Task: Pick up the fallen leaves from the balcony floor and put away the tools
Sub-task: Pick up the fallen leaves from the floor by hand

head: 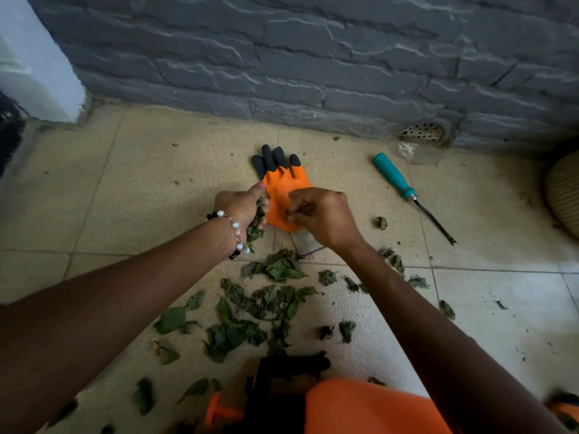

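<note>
Progress: early | left hand (242, 205) clutches a wad of leaves, centre frame | right hand (319, 214) pinches what seems a leaf scrap over the orange glove (286, 189) | most fallen leaves (257, 311) litter the floor (141, 183), lower centre | teal-handled tool (407, 192), right, not yet stowed.

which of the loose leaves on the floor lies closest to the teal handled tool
The small curled leaf lying alone between the right hand and the tool; the other leaves sit lower, nearer the person.
</note>
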The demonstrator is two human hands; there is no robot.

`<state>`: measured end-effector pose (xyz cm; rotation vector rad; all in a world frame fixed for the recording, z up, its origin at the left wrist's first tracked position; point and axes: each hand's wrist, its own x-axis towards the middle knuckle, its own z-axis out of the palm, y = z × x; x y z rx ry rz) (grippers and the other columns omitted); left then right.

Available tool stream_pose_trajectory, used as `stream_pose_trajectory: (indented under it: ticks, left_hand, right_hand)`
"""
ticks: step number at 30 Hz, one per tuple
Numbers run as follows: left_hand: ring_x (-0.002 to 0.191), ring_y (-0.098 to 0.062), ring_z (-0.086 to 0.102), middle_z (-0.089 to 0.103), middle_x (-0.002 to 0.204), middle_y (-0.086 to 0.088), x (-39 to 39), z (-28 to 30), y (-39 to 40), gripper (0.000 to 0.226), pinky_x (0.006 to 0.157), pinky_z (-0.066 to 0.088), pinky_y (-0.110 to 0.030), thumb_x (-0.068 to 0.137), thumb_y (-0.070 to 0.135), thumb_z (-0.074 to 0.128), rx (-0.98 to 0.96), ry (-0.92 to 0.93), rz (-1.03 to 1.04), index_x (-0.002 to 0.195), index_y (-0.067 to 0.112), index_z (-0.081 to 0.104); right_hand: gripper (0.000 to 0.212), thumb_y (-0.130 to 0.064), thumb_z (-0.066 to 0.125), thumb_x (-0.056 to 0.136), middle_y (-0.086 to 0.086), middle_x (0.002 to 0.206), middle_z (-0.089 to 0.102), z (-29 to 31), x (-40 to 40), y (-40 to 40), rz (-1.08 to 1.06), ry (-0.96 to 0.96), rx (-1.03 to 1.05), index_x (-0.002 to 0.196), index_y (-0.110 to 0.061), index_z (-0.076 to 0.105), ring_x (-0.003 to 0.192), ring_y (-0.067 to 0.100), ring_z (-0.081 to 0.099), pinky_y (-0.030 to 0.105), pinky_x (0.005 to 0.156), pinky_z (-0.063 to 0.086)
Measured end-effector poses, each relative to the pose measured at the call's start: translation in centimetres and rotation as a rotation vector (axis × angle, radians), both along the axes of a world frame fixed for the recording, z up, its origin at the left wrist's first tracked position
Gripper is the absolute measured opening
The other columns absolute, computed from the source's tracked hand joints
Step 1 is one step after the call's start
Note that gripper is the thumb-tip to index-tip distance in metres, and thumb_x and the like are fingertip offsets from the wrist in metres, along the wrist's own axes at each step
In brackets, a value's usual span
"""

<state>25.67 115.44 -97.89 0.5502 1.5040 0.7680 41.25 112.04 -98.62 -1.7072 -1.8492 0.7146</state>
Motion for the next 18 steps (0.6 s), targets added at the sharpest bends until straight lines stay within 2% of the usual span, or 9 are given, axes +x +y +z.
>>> stream_pose_trajectory:
  ticks: [3, 6, 9, 12, 14, 16, 18]
  left_hand:
    - [0.030, -0.012, 0.043, 0.056, 0.055, -0.005, -0.1, 0.0, -0.1, 0.036, 0.036, 0.034, -0.018, 0.093, 0.028, 0.064, -0.008, -0.006, 0.002, 0.066, 0.004, 0.061]
    - [0.029, -0.012, 0.043, 0.055, 0.051, -0.003, -0.2, 0.1, -0.1, 0.035, 0.035, 0.034, -0.017, 0.094, 0.028, 0.063, -0.024, -0.019, -0.001, 0.068, 0.003, 0.061]
    - [0.030, -0.013, 0.043, 0.056, 0.051, -0.004, -0.1, 0.1, -0.1, 0.036, 0.036, 0.035, -0.017, 0.093, 0.028, 0.063, -0.027, -0.019, -0.001, 0.068, 0.002, 0.062]
    - [0.034, -0.015, 0.046, 0.059, 0.058, -0.007, 0.3, 0.3, -0.1, 0.036, 0.037, 0.036, -0.018, 0.093, 0.031, 0.064, -0.037, -0.017, -0.033, 0.070, 0.003, 0.063]
    - [0.049, -0.020, 0.057, 0.066, 0.074, -0.011, 1.0, -0.1, 0.1, 0.038, 0.048, 0.046, -0.024, 0.089, 0.038, 0.067, -0.040, 0.028, -0.054, 0.082, 0.001, 0.066]
    - [0.083, -0.028, 0.065, 0.068, 0.102, -0.013, 2.1, -0.1, 0.1, 0.054, 0.076, 0.054, -0.035, 0.082, 0.049, 0.069, -0.056, 0.096, -0.062, 0.105, 0.001, 0.063]
    - [0.105, -0.033, 0.062, 0.062, 0.120, -0.014, 3.2, 0.0, -0.2, 0.068, 0.094, 0.051, -0.044, 0.082, 0.053, 0.067, -0.083, 0.081, -0.072, 0.126, 0.002, 0.054]
  right_hand:
    - [0.013, 0.000, 0.068, 0.072, 0.005, 0.088, 0.072, -1.6, -1.2, 0.0, 0.133, -0.231, -0.009, 0.079, -0.010, 0.071, 0.085, 0.025, 0.064, 0.032, 0.079, 0.049]
    - [0.011, -0.001, 0.069, 0.076, 0.006, 0.088, 0.073, -2.1, -1.4, -0.3, 0.019, -0.185, 0.002, 0.083, -0.009, 0.074, 0.085, 0.023, 0.064, 0.029, 0.081, 0.048]
    - [0.010, -0.006, 0.079, 0.073, 0.000, 0.082, 0.074, -1.2, -0.9, -0.5, -0.222, 0.096, -0.008, 0.079, -0.012, 0.075, 0.073, 0.012, 0.066, 0.023, 0.075, 0.052]
    - [0.013, 0.000, 0.080, 0.071, 0.011, 0.082, 0.074, 0.6, -0.4, -0.4, -0.415, 0.594, -0.105, 0.081, -0.005, 0.072, 0.074, 0.017, 0.070, 0.030, 0.074, 0.057]
    - [0.015, 0.003, 0.079, 0.071, 0.015, 0.082, 0.073, 1.5, -0.8, -0.5, -0.414, 0.724, -0.113, 0.083, 0.001, 0.071, 0.073, 0.020, 0.070, 0.032, 0.073, 0.057]
    - [0.011, 0.004, 0.076, 0.073, 0.012, 0.080, 0.074, 1.9, -2.2, -1.2, -0.391, 0.628, -0.042, 0.083, -0.001, 0.072, 0.070, 0.020, 0.070, 0.035, 0.069, 0.059]
    - [0.014, 0.002, 0.068, 0.078, 0.006, 0.077, 0.074, 1.5, -3.1, -2.0, -0.267, 0.232, 0.173, 0.086, -0.008, 0.076, 0.066, 0.019, 0.069, 0.034, 0.068, 0.056]
